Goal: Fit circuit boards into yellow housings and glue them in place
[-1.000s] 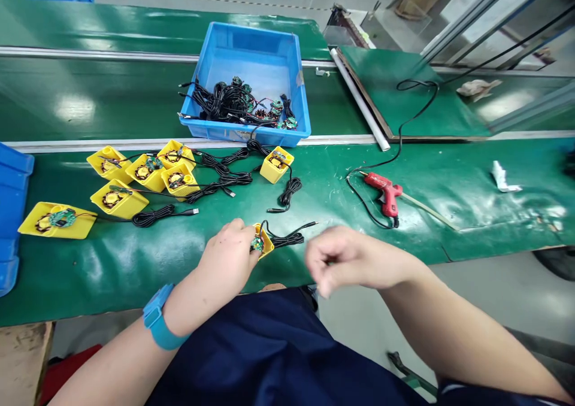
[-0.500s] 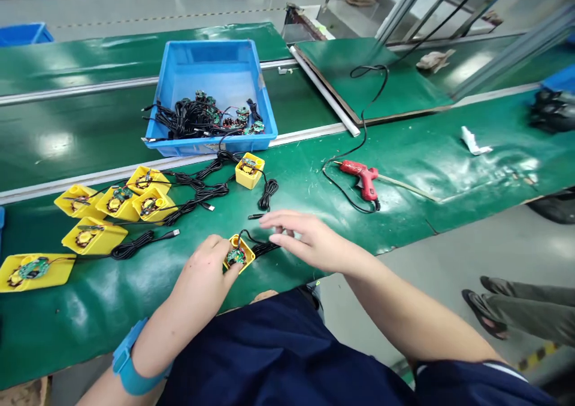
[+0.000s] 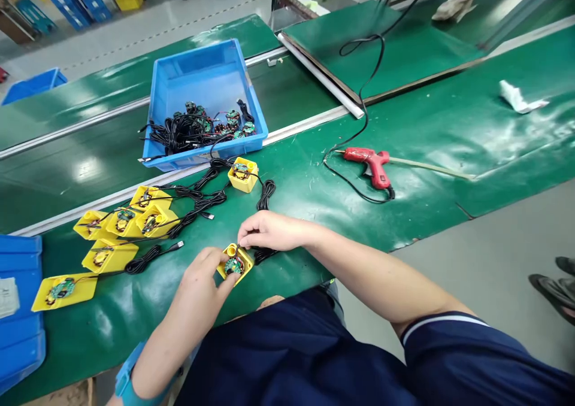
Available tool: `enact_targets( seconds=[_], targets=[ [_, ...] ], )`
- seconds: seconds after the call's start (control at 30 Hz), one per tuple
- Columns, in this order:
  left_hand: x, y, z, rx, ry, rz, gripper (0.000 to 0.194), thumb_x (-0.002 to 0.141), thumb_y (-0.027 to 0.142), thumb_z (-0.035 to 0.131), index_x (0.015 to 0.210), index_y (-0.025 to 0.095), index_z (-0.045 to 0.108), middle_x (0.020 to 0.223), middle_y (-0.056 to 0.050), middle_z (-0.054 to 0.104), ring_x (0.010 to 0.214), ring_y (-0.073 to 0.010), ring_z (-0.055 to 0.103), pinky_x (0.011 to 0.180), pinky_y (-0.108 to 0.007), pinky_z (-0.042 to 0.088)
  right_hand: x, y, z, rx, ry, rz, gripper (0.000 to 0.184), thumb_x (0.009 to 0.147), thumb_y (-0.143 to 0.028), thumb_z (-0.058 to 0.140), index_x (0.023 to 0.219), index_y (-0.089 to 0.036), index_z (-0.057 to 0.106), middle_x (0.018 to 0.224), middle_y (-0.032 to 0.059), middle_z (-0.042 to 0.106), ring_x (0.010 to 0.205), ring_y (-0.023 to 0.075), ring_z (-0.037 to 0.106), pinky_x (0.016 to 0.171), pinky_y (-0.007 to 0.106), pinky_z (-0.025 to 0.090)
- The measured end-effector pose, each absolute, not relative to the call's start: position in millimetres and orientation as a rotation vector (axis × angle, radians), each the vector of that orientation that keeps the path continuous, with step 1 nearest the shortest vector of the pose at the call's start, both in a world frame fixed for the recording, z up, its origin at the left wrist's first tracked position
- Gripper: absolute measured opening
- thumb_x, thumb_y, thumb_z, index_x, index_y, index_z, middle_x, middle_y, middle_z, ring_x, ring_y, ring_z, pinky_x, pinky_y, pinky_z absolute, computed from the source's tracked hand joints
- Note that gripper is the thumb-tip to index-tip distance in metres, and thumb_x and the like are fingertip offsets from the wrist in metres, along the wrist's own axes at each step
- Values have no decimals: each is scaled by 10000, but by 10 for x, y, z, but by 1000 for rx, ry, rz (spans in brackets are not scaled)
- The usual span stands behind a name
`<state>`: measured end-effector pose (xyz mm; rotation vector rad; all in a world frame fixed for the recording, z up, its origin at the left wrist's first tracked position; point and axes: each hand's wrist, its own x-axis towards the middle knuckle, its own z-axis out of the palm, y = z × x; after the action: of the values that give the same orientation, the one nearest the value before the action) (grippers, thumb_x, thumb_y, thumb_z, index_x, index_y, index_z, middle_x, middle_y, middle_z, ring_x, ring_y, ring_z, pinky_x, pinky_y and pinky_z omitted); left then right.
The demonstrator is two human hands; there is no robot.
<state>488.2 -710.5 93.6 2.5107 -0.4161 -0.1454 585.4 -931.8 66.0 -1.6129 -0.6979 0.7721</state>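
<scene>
A small yellow plastic holder (image 3: 241, 258) with a green round circuit board (image 3: 233, 266) in it lies on the green belt near its front edge. My left hand (image 3: 203, 273) grips the holder's left side with fingers curled round it. Just above it, my right hand (image 3: 264, 231) has its fingers pinched together at the holder's top edge, where a black cable (image 3: 264, 253) leaves it. What the pinch holds is too small to make out.
Several more yellow holders (image 3: 117, 223) with boards and coiled black cables lie to the left; one (image 3: 243, 175) stands alone. A blue bin (image 3: 203, 103) of cabled boards sits behind. A red glue gun (image 3: 372, 161) lies to the right. Another blue bin (image 3: 20, 307) is far left.
My right hand went from reaching flat over the cable to a pinch at the yellow holder's top edge. My left hand stayed on the holder. The camera swung left and tilted.
</scene>
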Motion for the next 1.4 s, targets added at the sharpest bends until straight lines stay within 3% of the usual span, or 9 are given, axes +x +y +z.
enact_targets(
  seconds=[0.2,0.4,0.5,0.7,0.87,1.0,1.2,1.4],
  targets=[
    [4895,-7090,916,2526,-440,-114,136,854,218,700,962,208,618,1009,-55,688,912,-213,669,817,-339,546,5870,-9439,641,-1525,-693,840,306,930,-88,464,1074,-105,733,918,47,718,666,79,582,653,199,470],
    [4890,-7081,895,2521,-416,-131,124,876,278,688,969,212,640,1040,-60,688,897,-197,682,807,-331,589,5880,-9418,554,-1470,-654,797,235,909,-325,674,912,-102,748,766,13,680,676,102,561,626,203,440],
    [4891,-7081,904,2535,-411,-131,128,881,304,684,965,213,648,1047,-64,692,895,-196,691,802,-334,603,5875,-9401,507,-1450,-634,813,193,894,-279,688,857,-94,730,724,-9,646,629,80,525,584,186,419],
    [4916,-7098,962,2570,-424,-128,143,884,341,681,955,218,662,1068,-76,699,901,-200,708,792,-340,616,5848,-9453,507,-1269,-635,973,214,954,-119,514,1003,-89,720,821,29,700,616,69,590,594,187,507],
    [4942,-7112,1003,2583,-459,-124,157,888,353,679,950,211,655,1062,-83,708,879,-195,716,728,-310,615,5862,-9549,572,-1315,-615,959,177,970,-176,553,924,-89,700,779,24,703,551,43,525,508,147,425],
    [4948,-7124,1022,2594,-455,-157,152,887,340,683,951,204,655,1069,-89,707,885,-189,716,729,-305,619,5879,-9613,598,-1254,-605,1040,214,967,-158,503,975,-84,704,812,26,705,511,32,494,470,148,387],
    [4944,-7116,1021,2591,-427,-184,169,869,337,707,956,199,662,1069,-92,710,890,-196,716,749,-326,630,5885,-9642,606,-1276,-698,1128,220,938,-180,527,976,-86,722,829,34,696,578,63,559,515,173,449],
    [4931,-7107,992,2599,-474,-133,146,886,314,691,965,197,653,1064,-94,704,897,-196,714,778,-337,629,5885,-9632,604,-1417,-797,969,205,948,-233,580,878,-107,726,723,-9,631,599,66,497,547,181,384]
  ],
)
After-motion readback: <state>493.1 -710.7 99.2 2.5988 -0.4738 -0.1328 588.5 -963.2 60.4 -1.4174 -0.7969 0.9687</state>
